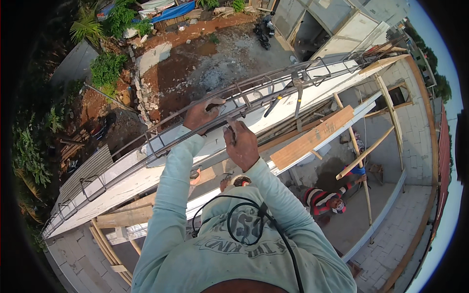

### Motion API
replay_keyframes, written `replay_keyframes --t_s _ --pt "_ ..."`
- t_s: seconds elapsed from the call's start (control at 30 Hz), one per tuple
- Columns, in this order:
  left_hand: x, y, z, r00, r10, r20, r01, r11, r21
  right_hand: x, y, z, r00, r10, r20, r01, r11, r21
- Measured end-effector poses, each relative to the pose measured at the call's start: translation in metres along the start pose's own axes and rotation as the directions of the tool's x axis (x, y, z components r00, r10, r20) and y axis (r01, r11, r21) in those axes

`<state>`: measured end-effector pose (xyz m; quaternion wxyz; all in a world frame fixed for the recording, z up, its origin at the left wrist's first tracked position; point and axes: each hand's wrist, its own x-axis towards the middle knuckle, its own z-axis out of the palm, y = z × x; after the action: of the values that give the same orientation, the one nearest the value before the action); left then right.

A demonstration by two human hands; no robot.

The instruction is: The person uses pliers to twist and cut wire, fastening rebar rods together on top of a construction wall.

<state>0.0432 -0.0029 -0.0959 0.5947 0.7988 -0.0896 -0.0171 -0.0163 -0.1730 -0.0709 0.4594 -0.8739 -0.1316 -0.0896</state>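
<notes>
A long steel rebar cage with bent stirrups runs diagonally along a pale wall top. My left hand reaches in among its bars, thumb and forefinger curved and apart, with nothing visible between them. Close by on the near side, my right hand has its fingers drawn together just below a bar. Whatever its fingertips pinch is too small to make out. Right of both hands, pincers with black and yellow handles lie across the cage, handles spread.
Beyond the wall is a drop to muddy, rubble-strewn ground. Below, a person in a striped shirt grips a bamboo pole. A wooden plank and a metal channel span the room. A black cable hangs across my shirt.
</notes>
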Motion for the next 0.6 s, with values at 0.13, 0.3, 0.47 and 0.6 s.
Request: replay_keyframes --t_s 0.13,0.3,0.47,0.6 --pt "0.002 0.007 0.000 0.993 0.108 -0.048 -0.102 0.989 0.110 -0.014 -0.004 -0.034 0.999 0.035 -0.004 -0.036 0.992 -0.123" --pt "0.001 0.004 0.008 0.986 0.102 -0.129 -0.103 0.995 0.003 -0.035 0.032 -0.088 0.972 -0.086 -0.220 0.069 0.994 -0.081" --pt "-0.002 0.004 0.004 0.993 -0.039 -0.112 0.047 0.996 0.076 0.007 0.060 -0.130 0.919 -0.020 -0.394 -0.066 0.977 -0.204" --pt "0.001 -0.008 0.009 0.995 -0.037 -0.089 0.036 0.999 -0.008 0.044 0.111 -0.133 0.950 -0.089 -0.299 0.026 0.978 -0.209"
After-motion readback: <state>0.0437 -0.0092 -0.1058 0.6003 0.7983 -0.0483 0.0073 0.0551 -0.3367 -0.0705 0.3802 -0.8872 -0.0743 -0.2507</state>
